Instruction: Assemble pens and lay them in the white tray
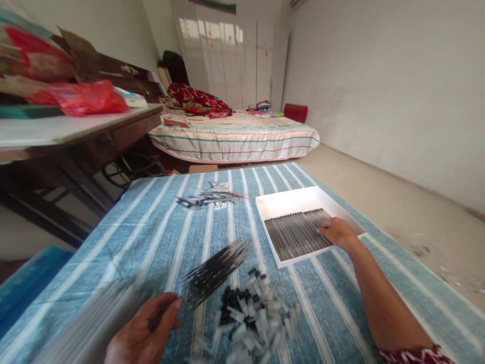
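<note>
My right hand (pixel 339 232) reaches into a shallow white box (pixel 286 198), fingertips pinched at the right end of a row of dark grey pens (pixel 293 235); it seems to grip one of them. Low in the view, my left hand (pixel 147 328) is curled, with thumb and forefinger drawn together. Whatever may be between them is too small to tell. Just beyond its fingertips lies a bundle of thin black pen refills (pixel 215 270). Between the hands is a heap of clear caps (pixel 261 323) mixed with small black parts (pixel 233 306).
Blurred grey tubes (pixel 89 323) lie at the front left. Farther back on the striped cloth (pixel 159 227) is a small pile of thin dark pieces (pixel 206 198). A side table (pixel 45 131) with a red plastic bag (pixel 91 98) stands left; a bed (pixel 235 144) is behind.
</note>
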Action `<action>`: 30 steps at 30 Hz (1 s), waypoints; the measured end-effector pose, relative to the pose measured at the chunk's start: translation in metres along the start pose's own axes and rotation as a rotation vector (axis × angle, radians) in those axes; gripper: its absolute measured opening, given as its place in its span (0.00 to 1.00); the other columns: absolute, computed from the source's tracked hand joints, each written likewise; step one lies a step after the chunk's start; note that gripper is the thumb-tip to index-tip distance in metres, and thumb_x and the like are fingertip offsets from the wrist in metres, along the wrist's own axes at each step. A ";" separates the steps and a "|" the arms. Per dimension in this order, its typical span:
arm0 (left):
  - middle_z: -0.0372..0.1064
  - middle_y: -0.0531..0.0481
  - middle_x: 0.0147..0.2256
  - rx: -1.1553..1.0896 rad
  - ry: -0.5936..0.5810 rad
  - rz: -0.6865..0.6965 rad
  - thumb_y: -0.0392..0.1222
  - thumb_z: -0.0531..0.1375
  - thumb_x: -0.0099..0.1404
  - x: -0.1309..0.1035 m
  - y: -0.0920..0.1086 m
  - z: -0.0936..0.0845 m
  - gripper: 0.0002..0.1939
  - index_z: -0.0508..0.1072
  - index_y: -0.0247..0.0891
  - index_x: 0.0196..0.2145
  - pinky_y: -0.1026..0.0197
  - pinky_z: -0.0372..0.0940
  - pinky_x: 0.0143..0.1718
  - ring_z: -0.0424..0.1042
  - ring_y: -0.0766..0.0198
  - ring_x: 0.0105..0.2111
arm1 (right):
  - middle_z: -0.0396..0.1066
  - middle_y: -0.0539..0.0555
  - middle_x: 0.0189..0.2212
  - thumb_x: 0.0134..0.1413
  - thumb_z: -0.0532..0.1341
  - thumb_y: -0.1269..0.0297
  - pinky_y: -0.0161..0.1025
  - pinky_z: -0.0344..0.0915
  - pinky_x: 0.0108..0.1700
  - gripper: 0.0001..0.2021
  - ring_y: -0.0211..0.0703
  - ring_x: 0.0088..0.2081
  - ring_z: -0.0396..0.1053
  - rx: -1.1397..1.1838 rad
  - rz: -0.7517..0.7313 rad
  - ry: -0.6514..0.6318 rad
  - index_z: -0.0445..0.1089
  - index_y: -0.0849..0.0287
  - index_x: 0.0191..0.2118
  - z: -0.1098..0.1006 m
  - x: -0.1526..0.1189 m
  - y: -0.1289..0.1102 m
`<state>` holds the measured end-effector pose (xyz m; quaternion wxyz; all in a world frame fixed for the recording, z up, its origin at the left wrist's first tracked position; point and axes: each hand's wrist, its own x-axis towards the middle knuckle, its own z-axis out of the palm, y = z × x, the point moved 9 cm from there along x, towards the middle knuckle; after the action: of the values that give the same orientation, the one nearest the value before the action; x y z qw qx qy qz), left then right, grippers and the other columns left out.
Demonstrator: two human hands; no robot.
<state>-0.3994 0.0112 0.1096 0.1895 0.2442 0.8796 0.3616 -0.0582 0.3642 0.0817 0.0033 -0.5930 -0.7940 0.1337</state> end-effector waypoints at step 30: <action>0.68 0.54 0.20 0.144 0.144 0.206 0.45 0.55 0.57 -0.005 -0.007 -0.037 0.10 0.72 0.38 0.28 0.64 0.61 0.26 0.70 0.63 0.23 | 0.76 0.54 0.30 0.51 0.57 0.50 0.45 0.62 0.33 0.10 0.52 0.32 0.71 0.244 -0.237 0.397 0.73 0.45 0.30 -0.026 -0.043 -0.027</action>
<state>-0.4160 -0.0166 0.1300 0.0697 0.3198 0.8849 0.3315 -0.0665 0.3221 0.1187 0.2459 -0.5058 -0.8198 0.1082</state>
